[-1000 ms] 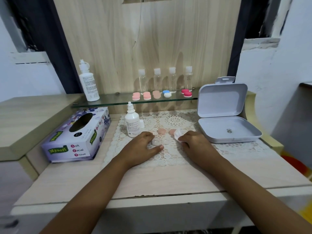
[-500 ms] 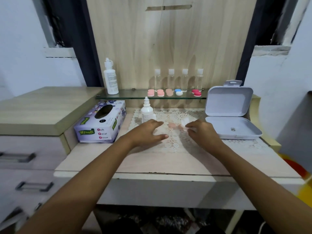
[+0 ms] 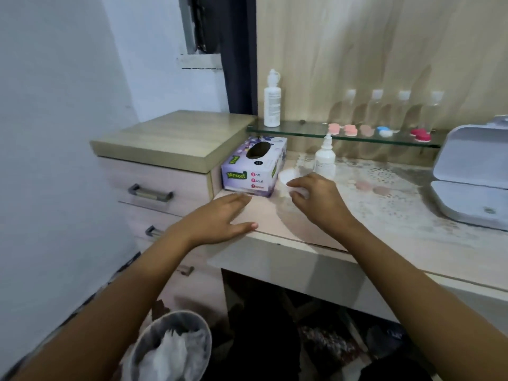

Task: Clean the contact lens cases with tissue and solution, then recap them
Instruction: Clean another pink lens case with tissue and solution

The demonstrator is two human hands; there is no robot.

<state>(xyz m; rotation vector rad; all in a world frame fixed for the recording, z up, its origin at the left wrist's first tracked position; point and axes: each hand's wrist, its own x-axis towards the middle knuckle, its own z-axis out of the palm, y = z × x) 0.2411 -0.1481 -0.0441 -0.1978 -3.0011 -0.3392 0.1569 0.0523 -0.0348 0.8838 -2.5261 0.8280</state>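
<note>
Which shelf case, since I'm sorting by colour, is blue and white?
The fourth case from the left on the glass shelf; the others are pink or red.

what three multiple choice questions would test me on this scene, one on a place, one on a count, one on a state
1. Where is the tissue box?
A) on the floor
B) on the table, left of the dropper bottle
C) in a drawer

2. How many clear small bottles stand on the glass shelf?
A) two
B) four
C) six

3. What is the right hand doing?
A) lying flat and empty
B) gripping a drawer handle
C) holding a white tissue wad

Answers:
1 B, the box sits on the tabletop beside the bottle.
2 B, four white caps line up along the back.
3 C, the hand curls round the wad.
</note>
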